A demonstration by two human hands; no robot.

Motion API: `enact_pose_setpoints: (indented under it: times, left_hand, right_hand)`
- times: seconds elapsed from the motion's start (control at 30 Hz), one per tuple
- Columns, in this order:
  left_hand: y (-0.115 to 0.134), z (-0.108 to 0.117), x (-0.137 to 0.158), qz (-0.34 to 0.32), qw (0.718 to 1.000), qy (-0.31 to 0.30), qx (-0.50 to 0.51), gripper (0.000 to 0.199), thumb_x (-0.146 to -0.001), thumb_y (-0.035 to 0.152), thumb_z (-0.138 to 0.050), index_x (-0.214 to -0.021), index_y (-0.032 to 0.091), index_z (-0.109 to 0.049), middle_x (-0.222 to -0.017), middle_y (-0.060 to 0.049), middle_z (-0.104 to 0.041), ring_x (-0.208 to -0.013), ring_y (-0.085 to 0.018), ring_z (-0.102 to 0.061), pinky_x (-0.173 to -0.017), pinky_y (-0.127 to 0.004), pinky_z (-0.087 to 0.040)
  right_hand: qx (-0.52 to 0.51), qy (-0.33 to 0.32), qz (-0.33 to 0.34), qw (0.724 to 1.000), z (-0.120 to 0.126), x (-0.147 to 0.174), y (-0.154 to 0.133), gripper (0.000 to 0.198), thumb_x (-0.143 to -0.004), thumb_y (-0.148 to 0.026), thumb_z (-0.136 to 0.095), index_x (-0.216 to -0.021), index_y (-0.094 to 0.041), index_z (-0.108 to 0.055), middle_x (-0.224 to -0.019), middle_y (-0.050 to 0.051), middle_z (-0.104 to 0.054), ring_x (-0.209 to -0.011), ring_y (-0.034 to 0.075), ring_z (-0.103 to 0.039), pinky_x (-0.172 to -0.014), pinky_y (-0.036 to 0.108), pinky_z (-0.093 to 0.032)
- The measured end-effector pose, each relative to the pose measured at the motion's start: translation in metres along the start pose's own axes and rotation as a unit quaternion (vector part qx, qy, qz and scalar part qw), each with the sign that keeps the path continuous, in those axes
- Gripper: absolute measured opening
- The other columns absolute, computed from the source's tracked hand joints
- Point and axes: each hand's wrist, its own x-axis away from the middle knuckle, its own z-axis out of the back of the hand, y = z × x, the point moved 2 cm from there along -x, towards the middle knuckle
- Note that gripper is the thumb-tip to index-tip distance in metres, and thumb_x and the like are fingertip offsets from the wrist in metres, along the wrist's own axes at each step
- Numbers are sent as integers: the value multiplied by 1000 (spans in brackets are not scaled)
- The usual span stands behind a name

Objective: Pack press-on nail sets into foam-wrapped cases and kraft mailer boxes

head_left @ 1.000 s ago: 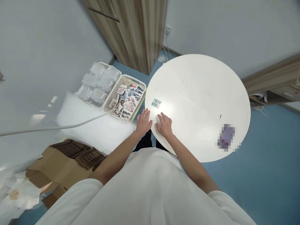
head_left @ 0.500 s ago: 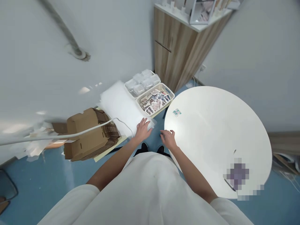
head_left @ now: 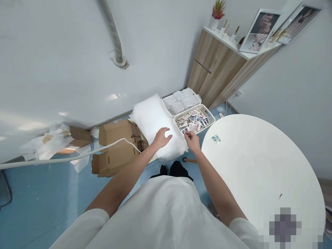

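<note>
Change: a second ago I had both hands at the round white counter (head_left: pixel 261 155); now they're at the stack of soft white packing sheets (head_left: pixel 151 116), left of it. Reads as work shifted to the stack; teal-patterned card (head_left: pixel 216 139) stays behind on the counter. Left hand (head_left: pixel 163 138) is over the stack, thumb and fingers spread, nothing visible in it; contact unclear. Right hand (head_left: pixel 192 140) is curled at the stack's right edge, by the cream perforated plastic basket (head_left: pixel 204 110); can't tell if it's gripping anything. Stack looks pale, puffy, slightly rumpled, edges ragged.
</note>
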Motion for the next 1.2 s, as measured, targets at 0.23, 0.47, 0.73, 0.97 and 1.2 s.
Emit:
enact_pose_setpoints:
  times: [0.23, 0.47, 0.73, 0.97, 1.2]
  left_hand:
    - [0, -8, -48, 78, 984, -71, 146, 38, -77, 31, -56, -112, 17, -55, -118, -9, -58, -100, -20, -59, -81, -31, -50]
    - [-3, -25, -113, 148, 960, -33, 235, 43, -82, 34, -50, -121, 14, -50, -124, -12, -55, -103, -20, -58, -85, -32, -47]
    - [-14, -52, -154, 198, 944, 34, 262, 54, -85, 47, -42, -129, 16, -44, -129, -12, -48, -115, -23, -47, -100, -36, -33]
    - [-13, -64, -155, 222, 949, 38, 221, 49, -86, 44, -41, -125, 14, -49, -122, -13, -50, -120, -23, -42, -105, -37, -26]
    - [-11, -62, -153, 214, 944, 63, 243, 47, -85, 44, -43, -122, 15, -52, -121, -12, -50, -119, -23, -42, -103, -36, -30]
  right_hand:
    - [-18, -15, -29, 999, -7, -60, 2, 47, -76, -38, -50, -117, -15, -48, -101, 12, -63, -77, 18, -60, -68, 33, -49]
    - [-8, -31, -26, 999, -19, -129, 6, 42, -75, -37, -52, -111, -14, -52, -107, 13, -57, -83, 19, -58, -75, 36, -48]
    - [20, -29, 3, 999, -36, -163, 17, 45, -78, -35, -51, -120, -18, -47, -119, 14, -43, -100, 21, -51, -87, 40, -44]
    - [24, -42, 9, 999, -48, -162, 23, 43, -81, -32, -48, -123, -22, -46, -123, 12, -42, -116, 24, -41, -94, 44, -39]
    - [17, -31, 3, 999, -47, -159, 19, 42, -80, -30, -50, -121, -21, -48, -122, 12, -43, -115, 24, -43, -94, 43, -39]
